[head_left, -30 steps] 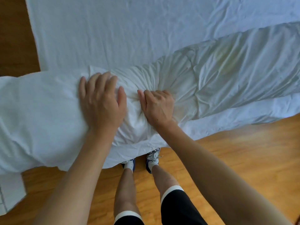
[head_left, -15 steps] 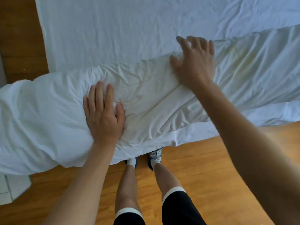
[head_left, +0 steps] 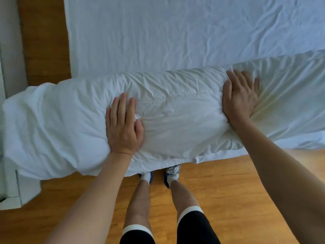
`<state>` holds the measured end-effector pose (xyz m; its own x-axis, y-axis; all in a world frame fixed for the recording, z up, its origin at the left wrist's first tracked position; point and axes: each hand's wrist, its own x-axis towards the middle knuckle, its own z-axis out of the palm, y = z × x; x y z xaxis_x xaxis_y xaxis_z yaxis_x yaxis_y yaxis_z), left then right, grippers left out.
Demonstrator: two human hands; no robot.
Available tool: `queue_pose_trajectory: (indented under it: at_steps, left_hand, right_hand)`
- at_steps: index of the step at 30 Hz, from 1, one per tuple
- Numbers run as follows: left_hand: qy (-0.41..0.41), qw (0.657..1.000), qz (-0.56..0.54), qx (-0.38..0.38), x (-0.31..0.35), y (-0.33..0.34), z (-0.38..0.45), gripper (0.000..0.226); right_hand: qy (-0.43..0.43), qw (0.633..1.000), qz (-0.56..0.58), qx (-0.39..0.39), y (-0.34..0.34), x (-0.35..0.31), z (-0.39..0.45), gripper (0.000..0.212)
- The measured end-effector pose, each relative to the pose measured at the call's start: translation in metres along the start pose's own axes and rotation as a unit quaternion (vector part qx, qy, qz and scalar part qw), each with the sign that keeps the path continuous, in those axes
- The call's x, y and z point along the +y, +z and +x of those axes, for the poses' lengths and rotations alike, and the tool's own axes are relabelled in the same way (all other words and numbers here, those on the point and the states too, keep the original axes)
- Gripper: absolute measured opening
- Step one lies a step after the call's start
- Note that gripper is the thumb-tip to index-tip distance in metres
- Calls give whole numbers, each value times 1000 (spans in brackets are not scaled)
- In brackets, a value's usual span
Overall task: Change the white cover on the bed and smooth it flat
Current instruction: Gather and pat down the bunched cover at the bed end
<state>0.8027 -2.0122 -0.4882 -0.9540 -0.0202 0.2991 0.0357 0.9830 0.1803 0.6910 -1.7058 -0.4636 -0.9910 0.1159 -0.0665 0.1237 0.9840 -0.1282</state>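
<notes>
**Wooden floor, white bed, both palms down**

Along the bed's [head_left: 158, 32] near edge lies the bunched white cover [head_left: 175, 117]. Left hand [head_left: 124, 127] and right hand [head_left: 240, 95] press flat on top of it, fingers extended, gripping nothing.

White cover [head_left: 175, 111] with a faint yellowish patch, white sheet [head_left: 175, 32], orange-brown wood floor [head_left: 228, 191], black shorts [head_left: 193, 229] with white hems, white shoes [head_left: 173, 173] trimmed in blue
</notes>
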Motion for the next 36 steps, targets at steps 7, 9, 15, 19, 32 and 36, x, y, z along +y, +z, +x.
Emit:
queue_pose_trajectory:
  at_steps: [7, 9, 15, 19, 32, 36]
  left_hand:
    - [-19, 999, -12, -46, 2, -12, 11, 52]
    - [-21, 998, -9, -59, 3, -20, 21, 48]
    - [98, 989, 36, -109, -43, -48, 81, 40]
    - [248, 953, 9, -173, -91, -47, 72, 67]
    - [442, 886, -39, -131, -105, -16, 46, 71]
    - [452, 883, -17, -127, -107, -10, 46, 74]
  right_hand:
    - [36, 998, 22, -43, -14, -57, -7, 66]
    - [-10, 997, 55, -50, -13, -100, -23, 67]
    - [-65, 996, 57, 5, 17, -170, -61, 53]
    - [-48, 998, 33, 10, 30, -173, -55, 51]
    - [122, 983, 124, 52, 40, -204, -102, 60]
    - [151, 976, 141, 67, 46, -214, -114, 59]
